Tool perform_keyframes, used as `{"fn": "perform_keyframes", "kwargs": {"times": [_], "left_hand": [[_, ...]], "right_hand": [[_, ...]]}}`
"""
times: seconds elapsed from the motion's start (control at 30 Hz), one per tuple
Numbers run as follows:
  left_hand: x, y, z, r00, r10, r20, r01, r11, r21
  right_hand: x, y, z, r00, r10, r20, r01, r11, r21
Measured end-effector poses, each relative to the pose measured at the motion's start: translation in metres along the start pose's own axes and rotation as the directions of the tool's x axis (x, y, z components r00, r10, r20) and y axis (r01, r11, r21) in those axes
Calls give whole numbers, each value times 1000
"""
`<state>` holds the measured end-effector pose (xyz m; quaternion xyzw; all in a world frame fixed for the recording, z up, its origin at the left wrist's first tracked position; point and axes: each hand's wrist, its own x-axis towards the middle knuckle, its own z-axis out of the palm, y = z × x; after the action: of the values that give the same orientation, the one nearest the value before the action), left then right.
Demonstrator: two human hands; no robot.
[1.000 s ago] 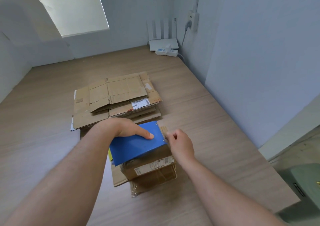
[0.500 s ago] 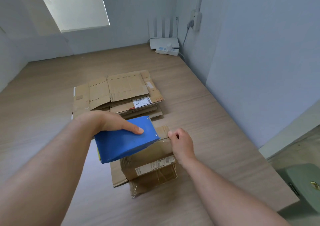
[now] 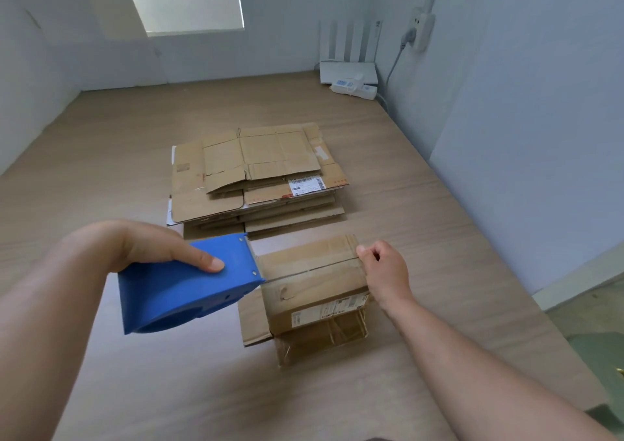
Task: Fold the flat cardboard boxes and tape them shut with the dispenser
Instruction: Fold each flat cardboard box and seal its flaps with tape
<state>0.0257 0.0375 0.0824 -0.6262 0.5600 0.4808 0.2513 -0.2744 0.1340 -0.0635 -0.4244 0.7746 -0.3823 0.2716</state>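
A small folded cardboard box (image 3: 314,285) stands on the wooden table, its top flaps closed with a seam running left to right. My left hand (image 3: 162,248) grips a blue tape dispenser (image 3: 185,288) at the box's left top edge, its nose touching the seam's left end. My right hand (image 3: 385,271) rests at the box's right top edge, fingers curled and pinching at the seam's right end. A flat piece of cardboard (image 3: 253,319) sticks out under the box on the left. Behind the box lies a stack of flat cardboard boxes (image 3: 250,177).
A white router (image 3: 347,69) and a white power strip (image 3: 354,87) sit in the far right corner by the wall. A plug and socket (image 3: 418,31) hang on the right wall. The table's right edge (image 3: 506,271) drops to a greenish floor.
My left hand has drawn the blue dispenser leftwards across the box top, from the right end to the left edge. My right hand has stayed at the right edge.
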Motion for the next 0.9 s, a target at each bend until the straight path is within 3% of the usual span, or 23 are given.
{"fn": "perform_keyframes", "kwargs": {"times": [0.43, 0.63, 0.9], "left_hand": [[-4, -47, -17, 999, 26, -32, -31, 988, -149], [5, -27, 2, 988, -65, -142, 83, 988, 127], [17, -30, 0, 963, -95, -253, 128, 985, 117]], "right_hand": [[-5, -8, 11, 1000, -7, 2, 7, 1000, 1], [-4, -11, 10, 1000, -22, -5, 22, 999, -37], [-2, -9, 12, 999, -39, -6, 39, 997, -61]]}}
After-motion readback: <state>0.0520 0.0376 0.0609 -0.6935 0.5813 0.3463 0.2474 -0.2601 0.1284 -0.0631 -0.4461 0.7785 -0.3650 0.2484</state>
